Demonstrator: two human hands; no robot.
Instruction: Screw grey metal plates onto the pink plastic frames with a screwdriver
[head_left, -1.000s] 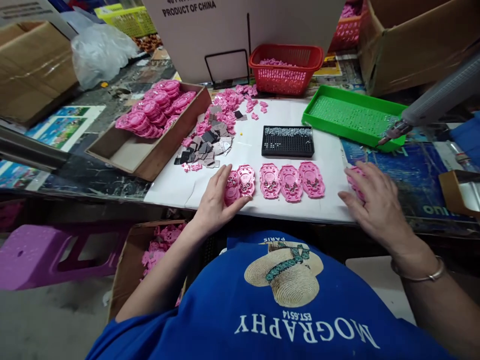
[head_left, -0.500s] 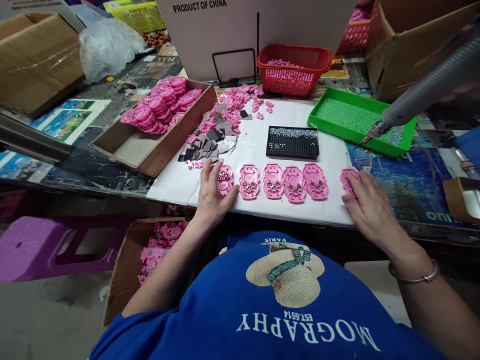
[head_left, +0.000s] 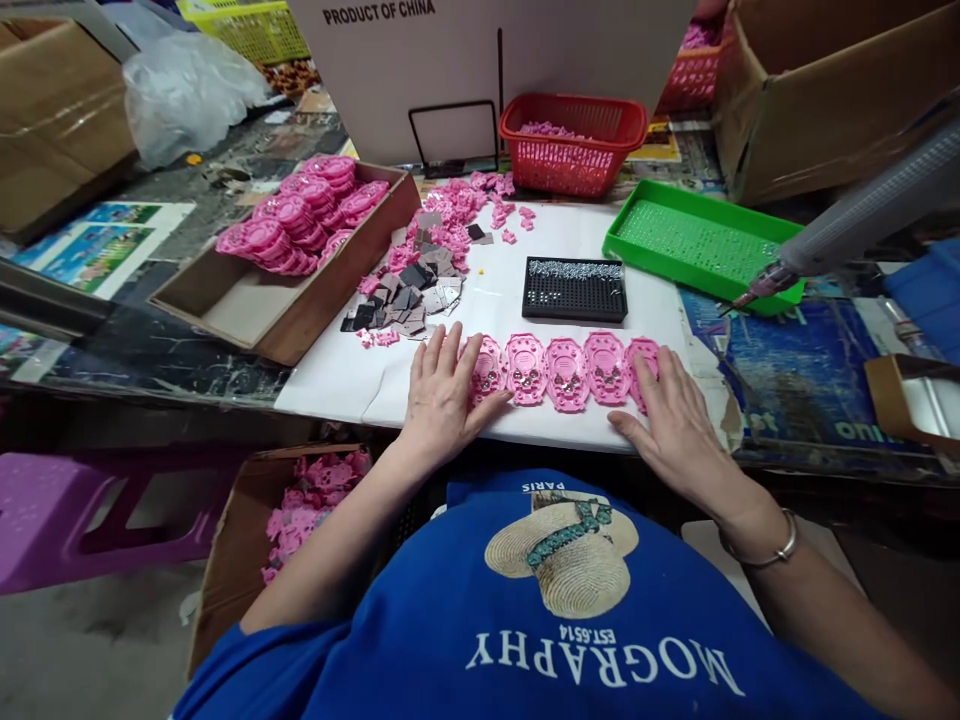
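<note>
A row of several pink plastic casings (head_left: 565, 374), with small metal parts in them, lies along the front of the white board. At the row's left end my left hand (head_left: 442, 395) rests with its fingers spread, touching the leftmost casing (head_left: 489, 366) and partly covering it. My right hand (head_left: 679, 425) lies over the rightmost casing (head_left: 640, 358), fingers stretched out, thumb just in front of the row. Behind the row sits a black perforated block (head_left: 574, 290) with small screws on top.
An open wooden tray (head_left: 281, 335) of stacked pink casings stands at the left, beside loose grey plates (head_left: 412, 290) and small pink parts (head_left: 450, 215). A red basket (head_left: 574, 150), a green screw tray (head_left: 697, 240) and a hanging electric screwdriver (head_left: 825, 235) are at the back and right.
My right hand has moved left with its casing, closing the gap to the row. My left hand has pushed its casing right against the others. The view has shifted slightly.
</note>
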